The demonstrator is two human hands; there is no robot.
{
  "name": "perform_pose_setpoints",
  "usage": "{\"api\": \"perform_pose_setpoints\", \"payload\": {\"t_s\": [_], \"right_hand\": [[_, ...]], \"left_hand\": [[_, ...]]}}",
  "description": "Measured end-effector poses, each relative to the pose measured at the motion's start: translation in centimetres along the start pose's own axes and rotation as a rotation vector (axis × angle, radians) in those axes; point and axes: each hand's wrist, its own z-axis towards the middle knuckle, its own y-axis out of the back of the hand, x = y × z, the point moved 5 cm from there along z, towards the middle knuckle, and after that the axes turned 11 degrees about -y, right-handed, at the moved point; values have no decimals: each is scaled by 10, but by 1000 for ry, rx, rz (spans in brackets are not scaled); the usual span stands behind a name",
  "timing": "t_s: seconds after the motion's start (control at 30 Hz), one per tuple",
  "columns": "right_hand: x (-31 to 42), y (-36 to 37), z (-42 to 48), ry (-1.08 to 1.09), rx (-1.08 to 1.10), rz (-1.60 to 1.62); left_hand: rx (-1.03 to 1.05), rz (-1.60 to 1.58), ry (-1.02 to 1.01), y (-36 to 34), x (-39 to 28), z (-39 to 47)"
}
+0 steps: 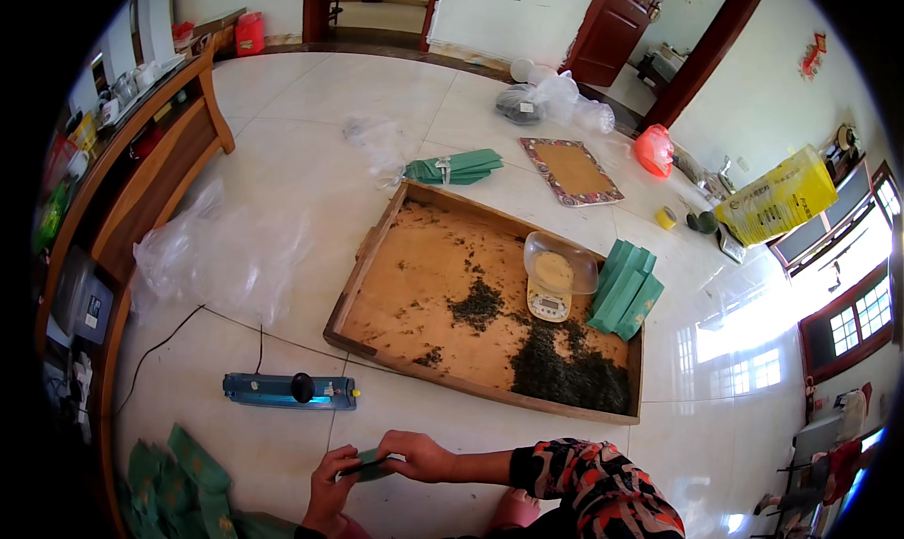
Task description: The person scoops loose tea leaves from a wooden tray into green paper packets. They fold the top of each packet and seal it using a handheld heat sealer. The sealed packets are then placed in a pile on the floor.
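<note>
Near the bottom centre, my left hand (332,484) and my right hand (421,456) pinch a green bag (372,466) from either side at its dark top edge. Ahead of them lies a blue impulse sealer (289,391) with a black knob. Beyond is a shallow wooden tray (487,392) with dark dried leaves (565,369), probably tea, in heaps. A small kitchen scale (549,303) with a clear plastic pan (561,262) stands in the tray. Green bags (625,288) rest over its right edge. More green bags (176,479) are piled at lower left.
A wooden cabinet (205,108) stands left, beside clear plastic sheeting (226,256). The sealer's cord (159,347) crosses the floor. Beyond the tray lie a bundle of green bags (462,166) and a patterned board (571,172). A yellow sack (780,196) is at right. Another person (833,475) is far right.
</note>
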Motion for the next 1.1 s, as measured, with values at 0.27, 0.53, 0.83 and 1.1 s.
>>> {"api": "perform_pose_setpoints", "payload": {"t_s": [0.27,0.53,0.83,1.1], "right_hand": [[2,-12,14,-5,35,-169],[-8,-18,31,-287,24,-3],[-44,-31,55,-775,67,347],[-52,-18,104,-357,24,-229]], "left_hand": [[19,229,-154,15,18,2],[-34,148,26,21,24,10],[-41,-122,337,34,40,23],[-163,-392,523,50,67,48]]}}
